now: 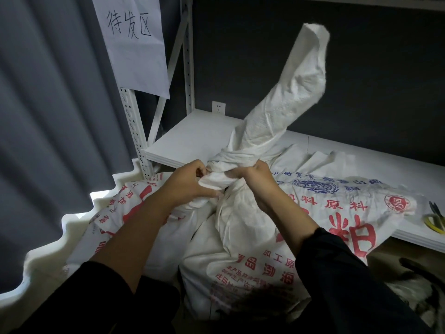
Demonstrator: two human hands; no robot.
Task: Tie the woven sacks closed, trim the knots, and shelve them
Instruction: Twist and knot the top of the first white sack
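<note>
A white woven sack (pixel 243 256) with red print stands in front of me, its neck twisted into a knot (pixel 231 162). The sack's loose end (pixel 289 92) sticks up and to the right above the knot. My left hand (pixel 190 184) pinches a fold of fabric just left of the knot. My right hand (pixel 255 179) grips the twisted neck on the knot's right side. A second printed sack (pixel 337 203) lies behind, partly on the white shelf (pixel 192 138).
Yellow-handled scissors (pixel 435 220) lie on the shelf at the far right edge. A paper sign (pixel 134 42) hangs on the shelf's perforated upright (pixel 131 121). A grey curtain fills the left side. White foam (pixel 79 227) lies by the curtain's foot.
</note>
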